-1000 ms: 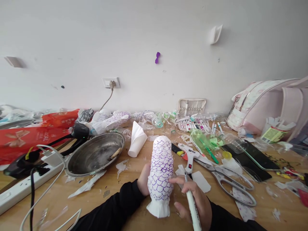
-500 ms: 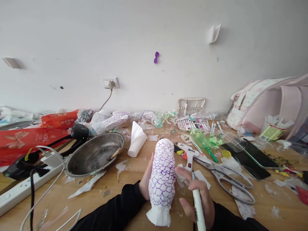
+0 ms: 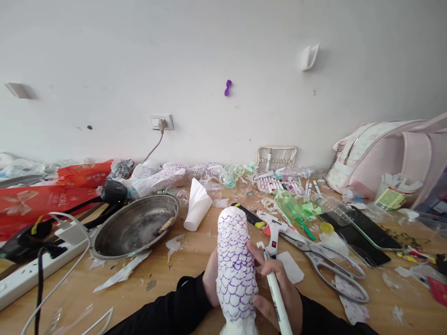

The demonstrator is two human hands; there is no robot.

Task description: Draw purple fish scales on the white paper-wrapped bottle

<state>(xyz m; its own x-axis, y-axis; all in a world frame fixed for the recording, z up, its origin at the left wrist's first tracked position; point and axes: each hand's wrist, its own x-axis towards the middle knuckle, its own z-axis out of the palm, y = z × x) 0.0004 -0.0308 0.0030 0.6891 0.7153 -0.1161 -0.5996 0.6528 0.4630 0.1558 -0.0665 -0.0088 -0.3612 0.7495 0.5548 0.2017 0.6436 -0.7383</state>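
Power strip (image 3: pixel 45 270) left of the metal basin (image 3: pixel 129 232); rolled white paper (image 3: pixel 197 204) just right of it. Farther right of basin, nearer the wearer: left hand (image 3: pixel 211 281) at the purple-scaled paper form (image 3: pixel 236 267), fingers mostly hidden behind, grip can't be told; right hand (image 3: pixel 290 298), fingers clasped on white marker (image 3: pixel 278 298), index against form. Well right of basin: glue gun (image 3: pixel 275 231), then scissors (image 3: pixel 316 258)

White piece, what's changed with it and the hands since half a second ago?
The piece has come nearer the person, its top shifting left. The right hand, then apart from it, now meets its right edge. The left hand still holds it, the right its marker; scissors lie as before.
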